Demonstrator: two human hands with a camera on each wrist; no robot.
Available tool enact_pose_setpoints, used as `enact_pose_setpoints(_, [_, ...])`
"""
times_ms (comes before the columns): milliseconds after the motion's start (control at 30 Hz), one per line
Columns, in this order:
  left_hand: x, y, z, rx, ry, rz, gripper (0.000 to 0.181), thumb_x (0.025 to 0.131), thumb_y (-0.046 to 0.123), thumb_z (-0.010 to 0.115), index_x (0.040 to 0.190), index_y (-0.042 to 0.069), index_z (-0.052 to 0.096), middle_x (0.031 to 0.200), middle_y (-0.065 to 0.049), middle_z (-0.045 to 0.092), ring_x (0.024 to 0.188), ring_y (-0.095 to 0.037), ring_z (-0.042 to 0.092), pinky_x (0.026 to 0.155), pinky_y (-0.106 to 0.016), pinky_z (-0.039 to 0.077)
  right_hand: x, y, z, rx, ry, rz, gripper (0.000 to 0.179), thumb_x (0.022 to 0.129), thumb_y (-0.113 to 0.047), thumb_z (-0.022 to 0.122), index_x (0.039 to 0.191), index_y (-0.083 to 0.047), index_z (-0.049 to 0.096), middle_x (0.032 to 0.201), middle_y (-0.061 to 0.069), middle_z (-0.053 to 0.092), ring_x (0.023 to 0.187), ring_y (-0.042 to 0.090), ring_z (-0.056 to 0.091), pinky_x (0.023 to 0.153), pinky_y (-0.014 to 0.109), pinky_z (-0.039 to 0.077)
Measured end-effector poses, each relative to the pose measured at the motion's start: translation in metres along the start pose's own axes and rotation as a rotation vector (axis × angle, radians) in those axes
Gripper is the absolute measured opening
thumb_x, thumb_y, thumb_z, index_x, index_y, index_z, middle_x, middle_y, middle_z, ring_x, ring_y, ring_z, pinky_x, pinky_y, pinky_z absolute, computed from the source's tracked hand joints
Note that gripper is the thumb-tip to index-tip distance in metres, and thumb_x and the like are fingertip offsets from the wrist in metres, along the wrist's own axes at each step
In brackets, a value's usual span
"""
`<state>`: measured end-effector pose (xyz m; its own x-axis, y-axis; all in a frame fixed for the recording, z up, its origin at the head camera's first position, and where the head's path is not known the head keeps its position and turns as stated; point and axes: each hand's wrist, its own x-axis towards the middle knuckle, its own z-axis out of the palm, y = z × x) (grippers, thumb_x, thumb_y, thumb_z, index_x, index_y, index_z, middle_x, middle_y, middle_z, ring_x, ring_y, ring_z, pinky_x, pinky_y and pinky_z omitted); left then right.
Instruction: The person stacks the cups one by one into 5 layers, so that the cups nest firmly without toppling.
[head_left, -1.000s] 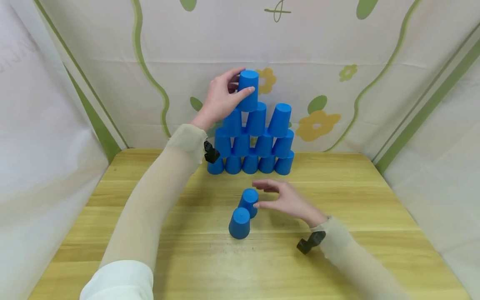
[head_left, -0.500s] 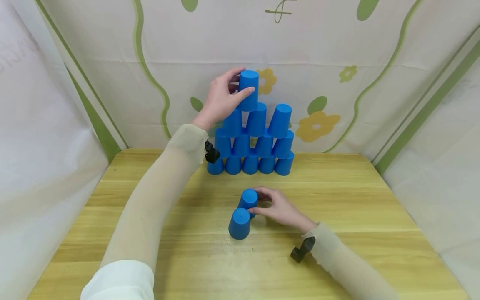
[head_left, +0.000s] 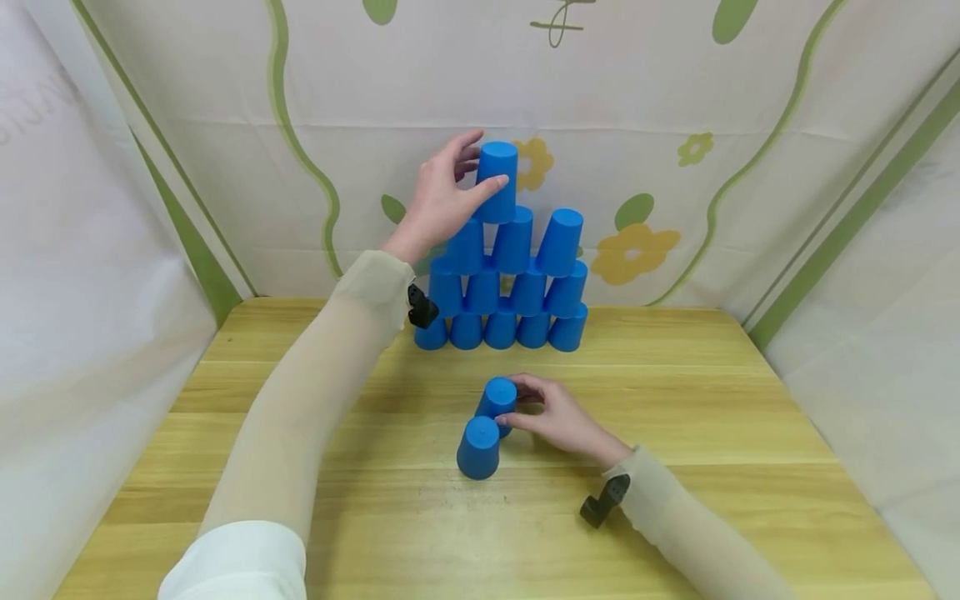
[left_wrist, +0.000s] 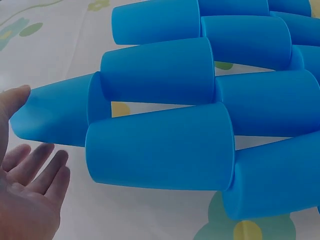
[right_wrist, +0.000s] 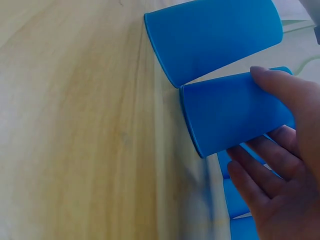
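Observation:
Upside-down blue cups form a stepped wall, its middle row cup (head_left: 528,287) among several. At the top left stands the highest cup (head_left: 499,160). My left hand (head_left: 441,198) is around it, thumb against its near side; in the left wrist view the other fingers (left_wrist: 47,172) are spread loosely beside it. Nearer me, two more upside-down cups stand on the table, a rear cup (head_left: 495,398) and a front cup (head_left: 478,454). My right hand (head_left: 561,421) grips the rear cup from the right, thumb (right_wrist: 275,82) on one side and fingers on the other.
The wooden table (head_left: 660,383) has its back edge just behind the cup wall. A white patterned cloth (head_left: 420,75) hangs close behind, with more cloth at both sides. The left forearm (head_left: 300,392) crosses over the table's left part.
My right hand has moved left and closed round the rear cup. My left index finger has lifted slightly off the top cup, which has stayed in place.

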<state>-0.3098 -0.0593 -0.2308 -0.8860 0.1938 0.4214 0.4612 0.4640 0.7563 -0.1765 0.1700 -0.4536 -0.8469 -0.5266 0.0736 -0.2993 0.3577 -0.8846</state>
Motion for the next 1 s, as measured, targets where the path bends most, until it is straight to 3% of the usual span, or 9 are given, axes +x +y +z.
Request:
enact_pose_setpoints(300, [-0.01,-0.002,-0.007,-0.036,0.074,0.101,0.071,0.095,0.039,0.072,0.155,0.017,0.042,0.153,0.002,0.049,0.137,-0.004,0.044,0.113,-0.024,0.033,0.007,-0.011,-0.02,0.006,0.098,-0.03,0.049,0.09,-0.022,0.081,0.134,-0.01,0.063,0.123,0.002,0.068,0.113,0.025,0.063,0.1,0.058,0.048])
enact_pose_setpoints(533, [-0.023,0.0,-0.015,-0.058,0.097,0.191,0.066,0.096,0.031,0.074,0.152,0.01,0.046,0.151,-0.005,0.051,0.135,-0.004,0.046,0.112,-0.021,0.032,0.014,-0.031,-0.048,-0.053,0.192,-0.077,0.047,0.091,-0.006,0.077,0.135,-0.003,0.061,0.124,0.011,0.067,0.114,0.029,0.063,0.1,0.052,0.049])
enact_pose_setpoints(767, [-0.048,-0.001,-0.019,-0.029,0.069,0.268,0.064,0.095,0.03,0.075,0.15,0.01,0.049,0.145,-0.003,0.057,0.132,-0.002,0.048,0.112,-0.022,0.033,0.021,-0.054,-0.076,-0.046,0.284,-0.161,0.049,0.091,-0.003,0.077,0.138,-0.004,0.06,0.129,0.01,0.066,0.115,0.025,0.063,0.101,0.054,0.048])
enact_pose_setpoints(1000, [-0.079,-0.015,-0.008,-0.046,0.01,0.323,0.061,0.094,0.024,0.077,0.147,0.006,0.051,0.143,-0.007,0.059,0.133,-0.005,0.049,0.112,-0.034,0.038,0.029,-0.078,-0.099,-0.041,0.378,-0.313,0.048,0.09,-0.001,0.077,0.136,-0.005,0.062,0.126,0.009,0.067,0.113,0.02,0.064,0.1,0.036,0.05])
